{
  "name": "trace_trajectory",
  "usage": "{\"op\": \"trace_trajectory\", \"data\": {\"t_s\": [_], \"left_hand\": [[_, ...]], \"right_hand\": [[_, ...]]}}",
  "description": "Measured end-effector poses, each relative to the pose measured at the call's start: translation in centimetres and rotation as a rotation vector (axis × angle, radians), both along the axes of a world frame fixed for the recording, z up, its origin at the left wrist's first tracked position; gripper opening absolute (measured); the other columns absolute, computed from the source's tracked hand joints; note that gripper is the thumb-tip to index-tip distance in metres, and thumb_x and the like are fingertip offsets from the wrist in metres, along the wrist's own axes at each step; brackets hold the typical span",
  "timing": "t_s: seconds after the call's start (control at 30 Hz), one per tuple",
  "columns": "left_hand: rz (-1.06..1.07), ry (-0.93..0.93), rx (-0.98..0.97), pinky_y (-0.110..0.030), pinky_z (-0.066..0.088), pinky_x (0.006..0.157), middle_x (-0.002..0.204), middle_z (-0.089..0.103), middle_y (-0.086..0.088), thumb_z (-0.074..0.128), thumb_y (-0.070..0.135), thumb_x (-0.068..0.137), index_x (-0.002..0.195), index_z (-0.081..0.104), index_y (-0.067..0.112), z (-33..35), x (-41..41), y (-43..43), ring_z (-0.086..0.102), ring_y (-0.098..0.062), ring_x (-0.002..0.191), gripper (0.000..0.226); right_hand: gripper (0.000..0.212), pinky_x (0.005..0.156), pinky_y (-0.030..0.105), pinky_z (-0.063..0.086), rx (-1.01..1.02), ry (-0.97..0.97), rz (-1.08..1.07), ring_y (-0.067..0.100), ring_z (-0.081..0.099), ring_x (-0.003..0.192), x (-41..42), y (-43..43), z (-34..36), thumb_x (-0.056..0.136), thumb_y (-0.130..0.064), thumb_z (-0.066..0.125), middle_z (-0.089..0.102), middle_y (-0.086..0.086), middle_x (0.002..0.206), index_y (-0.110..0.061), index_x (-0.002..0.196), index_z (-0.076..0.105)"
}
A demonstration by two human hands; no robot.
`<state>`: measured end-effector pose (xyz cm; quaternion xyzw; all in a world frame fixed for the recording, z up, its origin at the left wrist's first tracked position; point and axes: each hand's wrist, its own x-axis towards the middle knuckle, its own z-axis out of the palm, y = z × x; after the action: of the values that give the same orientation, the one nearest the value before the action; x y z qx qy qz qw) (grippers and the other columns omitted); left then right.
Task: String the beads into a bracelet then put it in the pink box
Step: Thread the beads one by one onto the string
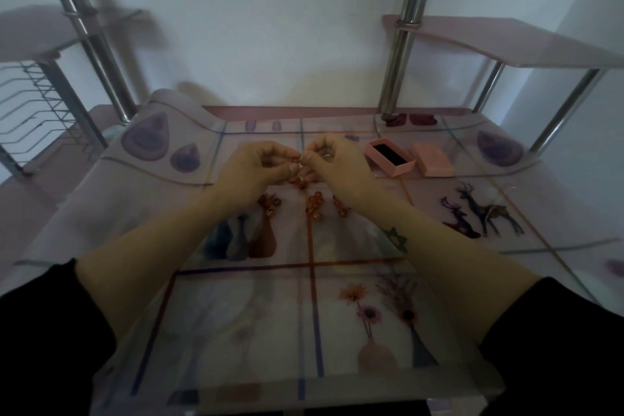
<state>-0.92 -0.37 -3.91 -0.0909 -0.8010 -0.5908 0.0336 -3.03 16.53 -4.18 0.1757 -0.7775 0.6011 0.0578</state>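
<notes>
My left hand (pixel 260 165) and my right hand (pixel 334 164) meet fingertip to fingertip above the table's middle. The left pinches a small orange bead (pixel 295 158); the right pinches a thin pale string (pixel 324 155), barely visible. Just under the hands hang a few strung orange beads (pixel 299 182). Several loose orange beads (pixel 315 203) lie scattered on the mat below the hands. The open pink box (pixel 390 157), with a black lining, sits to the right of my right hand. Its pink lid (pixel 434 159) lies beside it.
A clear patterned mat (pixel 304 297) covers the glass table. Chrome posts (pixel 400 54) rise at the back left and right, carrying pink shelves (pixel 506 40). A wire rack (pixel 37 105) stands at the far left. A white wall is behind.
</notes>
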Motion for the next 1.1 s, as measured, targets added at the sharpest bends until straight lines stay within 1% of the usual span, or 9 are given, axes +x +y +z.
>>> {"op": "trace_trajectory", "data": {"t_s": [0.07, 0.17, 0.23, 0.33, 0.5, 0.7, 0.87, 1.1], "left_hand": [[0.008, 0.011, 0.005, -0.027, 0.058, 0.077, 0.088, 0.075, -0.01, 0.071, 0.007, 0.083, 0.098, 0.069, 0.011, 0.01, 0.07, 0.06, 0.072, -0.02, 0.082, 0.016], [0.023, 0.014, 0.021, -0.022, 0.057, 0.073, 0.086, 0.075, -0.007, 0.071, 0.006, 0.083, 0.095, 0.069, 0.015, 0.03, 0.17, -0.02, 0.072, -0.016, 0.079, 0.015], [0.036, 0.015, 0.011, -0.02, 0.057, 0.073, 0.085, 0.075, -0.006, 0.071, 0.007, 0.083, 0.097, 0.069, 0.013, 0.08, 0.18, -0.07, 0.072, -0.014, 0.078, 0.016], [0.036, 0.008, 0.013, -0.019, 0.056, 0.072, 0.086, 0.075, -0.009, 0.071, 0.006, 0.083, 0.101, 0.069, 0.007, 0.2, 0.26, 0.01, 0.072, -0.016, 0.079, 0.019], [0.018, 0.008, 0.008, -0.018, 0.056, 0.072, 0.088, 0.075, -0.012, 0.07, 0.004, 0.083, 0.101, 0.068, 0.006, 0.33, 0.51, 0.08, 0.073, -0.018, 0.082, 0.019], [0.015, 0.028, -0.005, -0.016, 0.055, 0.069, 0.087, 0.074, -0.013, 0.071, 0.003, 0.081, 0.097, 0.067, 0.009, 0.48, 0.78, 0.16, 0.073, -0.018, 0.081, 0.017], [0.03, 0.025, -0.007, -0.015, 0.054, 0.068, 0.087, 0.074, -0.013, 0.072, 0.002, 0.081, 0.099, 0.067, 0.004, 0.5, 0.78, 0.25, 0.073, -0.016, 0.079, 0.019], [0.04, 0.025, -0.019, -0.015, 0.054, 0.067, 0.086, 0.074, -0.013, 0.073, 0.003, 0.079, 0.097, 0.067, 0.004, 0.5, 0.82, 0.21, 0.073, -0.016, 0.078, 0.019]], "right_hand": [[0.004, 0.068, 0.04, 0.061, 0.001, 0.001, 0.003, 0.026, 0.071, 0.071, -0.02, 0.02, -0.03, 0.091, -0.006, 0.06, 0.068, 0.012, 0.077, -0.007, 0.087, 0.06], [0.006, 0.068, 0.039, 0.061, 0.022, 0.016, 0.007, 0.024, 0.071, 0.07, -0.03, 0.01, -0.06, 0.09, -0.006, 0.061, 0.068, 0.011, 0.077, -0.008, 0.085, 0.06], [0.01, 0.067, 0.039, 0.061, 0.033, 0.031, 0.008, 0.023, 0.071, 0.069, -0.02, -0.03, -0.06, 0.09, -0.006, 0.062, 0.068, 0.01, 0.075, -0.011, 0.081, 0.06], [0.013, 0.068, 0.042, 0.061, 0.029, 0.035, 0.001, 0.025, 0.071, 0.07, 0.03, -0.06, -0.16, 0.09, -0.006, 0.063, 0.067, 0.008, 0.076, -0.013, 0.079, 0.06], [0.014, 0.068, 0.041, 0.061, 0.049, 0.046, -0.001, 0.025, 0.071, 0.07, 0.07, -0.06, -0.08, 0.089, -0.005, 0.063, 0.067, 0.009, 0.077, -0.014, 0.079, 0.06], [0.006, 0.067, 0.039, 0.061, 0.072, 0.056, -0.012, 0.026, 0.071, 0.071, 0.19, 0.0, -0.1, 0.09, -0.004, 0.062, 0.065, 0.009, 0.079, -0.005, 0.085, 0.059], [0.005, 0.067, 0.04, 0.061, 0.09, 0.066, -0.016, 0.025, 0.071, 0.071, 0.42, 0.0, 0.18, 0.09, -0.004, 0.063, 0.065, 0.01, 0.08, -0.004, 0.086, 0.06], [0.004, 0.068, 0.046, 0.06, 0.125, 0.067, -0.017, 0.025, 0.071, 0.07, 0.46, -0.19, 0.31, 0.09, -0.005, 0.063, 0.066, 0.01, 0.082, -0.003, 0.087, 0.06]]}}
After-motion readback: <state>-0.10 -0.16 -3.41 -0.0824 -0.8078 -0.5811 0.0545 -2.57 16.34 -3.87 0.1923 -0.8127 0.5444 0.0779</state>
